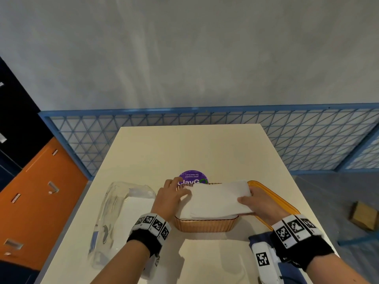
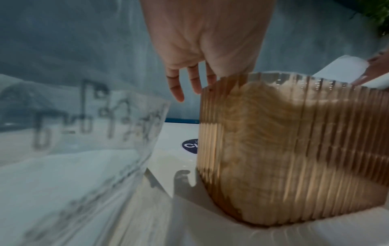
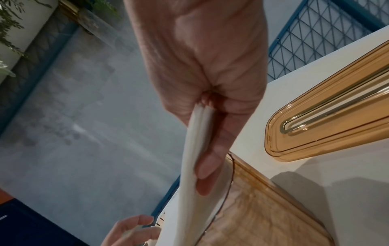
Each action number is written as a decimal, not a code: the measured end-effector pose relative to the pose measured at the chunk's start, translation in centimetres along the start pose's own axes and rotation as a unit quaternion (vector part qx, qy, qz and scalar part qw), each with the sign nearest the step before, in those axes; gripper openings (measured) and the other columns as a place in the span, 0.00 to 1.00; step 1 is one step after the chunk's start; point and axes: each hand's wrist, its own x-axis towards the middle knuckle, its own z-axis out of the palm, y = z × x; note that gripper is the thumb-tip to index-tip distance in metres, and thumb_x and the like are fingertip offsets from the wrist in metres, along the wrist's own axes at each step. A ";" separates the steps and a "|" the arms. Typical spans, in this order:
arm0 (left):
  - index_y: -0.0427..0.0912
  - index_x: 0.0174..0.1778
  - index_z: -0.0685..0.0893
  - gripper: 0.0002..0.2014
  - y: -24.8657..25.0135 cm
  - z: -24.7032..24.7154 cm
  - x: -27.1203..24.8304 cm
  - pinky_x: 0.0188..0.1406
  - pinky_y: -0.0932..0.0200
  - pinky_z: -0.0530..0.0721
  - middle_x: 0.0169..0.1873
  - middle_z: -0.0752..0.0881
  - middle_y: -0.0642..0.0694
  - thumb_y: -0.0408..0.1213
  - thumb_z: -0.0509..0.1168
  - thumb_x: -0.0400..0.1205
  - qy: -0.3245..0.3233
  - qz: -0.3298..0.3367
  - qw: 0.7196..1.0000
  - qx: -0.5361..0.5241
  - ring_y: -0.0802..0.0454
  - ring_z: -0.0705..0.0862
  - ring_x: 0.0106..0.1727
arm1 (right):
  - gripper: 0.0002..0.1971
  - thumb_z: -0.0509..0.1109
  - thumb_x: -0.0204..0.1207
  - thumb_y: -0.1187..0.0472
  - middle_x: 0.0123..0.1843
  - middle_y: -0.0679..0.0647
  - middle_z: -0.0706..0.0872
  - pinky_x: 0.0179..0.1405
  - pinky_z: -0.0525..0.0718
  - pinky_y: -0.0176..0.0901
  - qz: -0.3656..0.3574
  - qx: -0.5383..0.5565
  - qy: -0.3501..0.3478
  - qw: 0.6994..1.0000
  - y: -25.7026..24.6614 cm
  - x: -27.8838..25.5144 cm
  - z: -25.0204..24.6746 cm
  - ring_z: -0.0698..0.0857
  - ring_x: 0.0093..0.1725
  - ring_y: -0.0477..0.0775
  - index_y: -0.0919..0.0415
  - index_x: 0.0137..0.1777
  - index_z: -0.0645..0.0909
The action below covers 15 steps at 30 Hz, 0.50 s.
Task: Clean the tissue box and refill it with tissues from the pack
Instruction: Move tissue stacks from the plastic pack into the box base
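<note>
While the head view looks down on a pale surface (image 1: 155,152), an amber ribbed tissue box (image 1: 205,225) sits open near its front edge, with a white stack of tissues (image 1: 219,198) lying across its top. The right hand (image 1: 263,206) pinches the right end of the stack, thumb on top; the left hand (image 1: 170,195) rests with relaxed, spread fingers at the stack's left end. The amber lid (image 1: 272,196) lies just right of the box, a clear plastic pack (image 1: 114,218) to its left, and a purple round sticker (image 1: 192,177) behind it.

In the left wrist view, the left hand (image 2: 202,46) hangs open over the box's (image 2: 294,149) corner, fingers loose, with the blurred pack (image 2: 84,129) beside it.

In the right wrist view, the right hand (image 3: 206,79) clamps the tissues (image 3: 193,166) between thumb and fingers above the box (image 3: 263,216); the lid (image 3: 328,116) lies nearby, apart from the box.
</note>
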 end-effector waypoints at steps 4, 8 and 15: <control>0.50 0.31 0.87 0.12 -0.5 -0.6 -0.2 0.19 0.53 0.81 0.52 0.87 0.43 0.33 0.82 0.58 0.008 -0.038 0.999 0.035 0.38 0.87 0.46 | 0.19 0.64 0.78 0.72 0.59 0.64 0.81 0.30 0.83 0.39 0.000 -0.009 -0.007 1.000 -0.1 0.1 0.0 0.81 0.53 0.59 0.67 0.69 0.74; 0.43 0.36 0.91 0.06 -0.7 -0.2 -0.6 0.31 0.48 0.86 0.58 0.85 0.42 0.39 0.69 0.72 0.036 -0.096 0.995 0.007 0.37 0.84 0.55 | 0.19 0.65 0.77 0.71 0.57 0.62 0.82 0.36 0.86 0.43 -0.002 -0.011 -0.019 1.000 0.0 0.3 0.3 0.82 0.55 0.61 0.65 0.69 0.74; 0.42 0.55 0.88 0.30 0.9 -0.4 -1.4 0.53 0.48 0.81 0.70 0.75 0.46 0.56 0.45 0.78 -0.004 -0.151 0.988 -0.039 0.43 0.74 0.69 | 0.18 0.64 0.78 0.73 0.56 0.62 0.84 0.51 0.85 0.49 -0.019 -0.025 -0.045 0.999 -0.6 1.2 2.3 0.83 0.53 0.59 0.67 0.68 0.76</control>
